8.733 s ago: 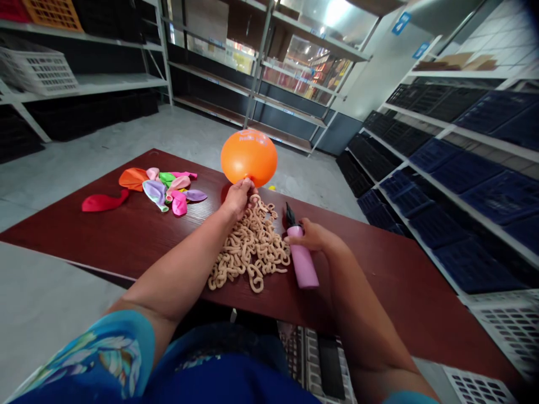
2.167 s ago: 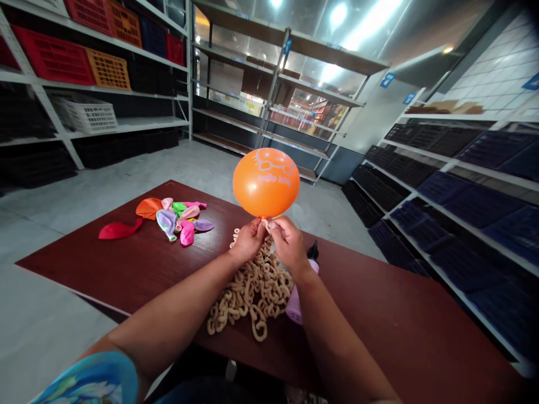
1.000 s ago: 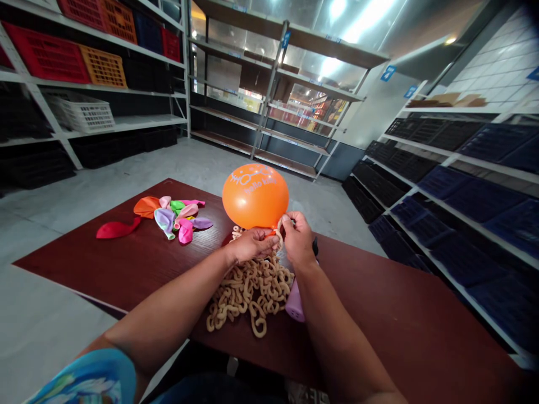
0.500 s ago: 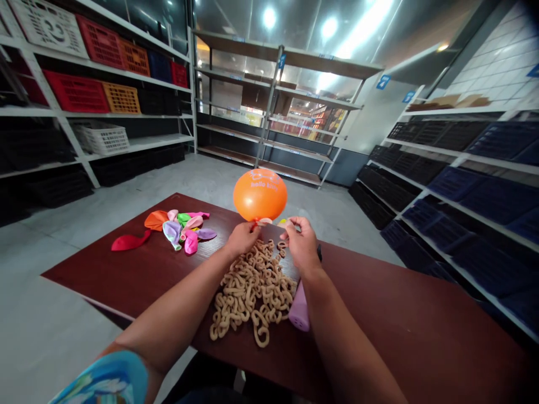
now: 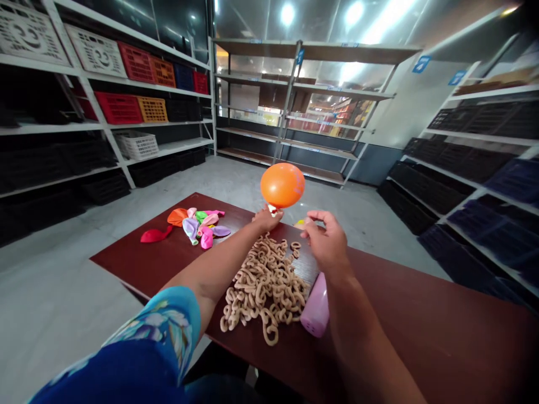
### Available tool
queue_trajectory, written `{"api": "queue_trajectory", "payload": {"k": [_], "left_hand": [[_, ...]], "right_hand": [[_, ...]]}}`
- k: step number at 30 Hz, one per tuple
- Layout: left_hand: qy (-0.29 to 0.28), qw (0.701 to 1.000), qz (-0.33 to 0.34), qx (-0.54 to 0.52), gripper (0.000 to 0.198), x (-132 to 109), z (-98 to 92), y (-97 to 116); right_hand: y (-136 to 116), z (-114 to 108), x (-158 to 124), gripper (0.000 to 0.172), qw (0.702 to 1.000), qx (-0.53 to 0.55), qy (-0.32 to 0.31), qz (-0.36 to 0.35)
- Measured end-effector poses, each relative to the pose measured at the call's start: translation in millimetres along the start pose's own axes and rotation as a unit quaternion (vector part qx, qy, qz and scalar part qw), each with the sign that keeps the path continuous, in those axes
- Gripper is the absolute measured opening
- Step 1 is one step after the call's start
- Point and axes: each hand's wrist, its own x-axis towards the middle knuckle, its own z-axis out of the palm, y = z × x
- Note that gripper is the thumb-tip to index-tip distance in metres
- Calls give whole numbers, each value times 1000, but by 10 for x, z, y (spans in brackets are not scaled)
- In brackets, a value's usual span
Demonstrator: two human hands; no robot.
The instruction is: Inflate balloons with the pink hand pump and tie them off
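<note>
— What stands along the sides?
— Metal shelves on the left carry red crates, an orange crate and white baskets. Dark crates fill the racks on the right.
— And straight ahead?
— An open rack stands before a window, beside a white wall with a blue sign.
— Floor and light?
— A grey concrete floor, bright ceiling lamps, and a dark brown table in the middle.

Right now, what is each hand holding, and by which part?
The left hand pinches the round orange inflated balloon by its neck, at the bottom. The right hand appears to hold nothing, fingers loosely curled.
</note>
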Motion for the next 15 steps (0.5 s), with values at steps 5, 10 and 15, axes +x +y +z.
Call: {"api": "queue_trajectory", "payload": {"k": [5, 10, 15], "left_hand": [[21, 997, 29, 69, 68, -249, -32, -140], [108, 972, 97, 184, 39, -618, -496, -402], [135, 970, 12, 203, 27, -941, -1114, -887]], "right_hand": [[0, -40, -6, 39, 997, -58, 16, -39], [-26, -85, 5, 33, 991, -108, 3, -77], [-153, -212, -4, 31, 986, -142, 4, -82]]}}
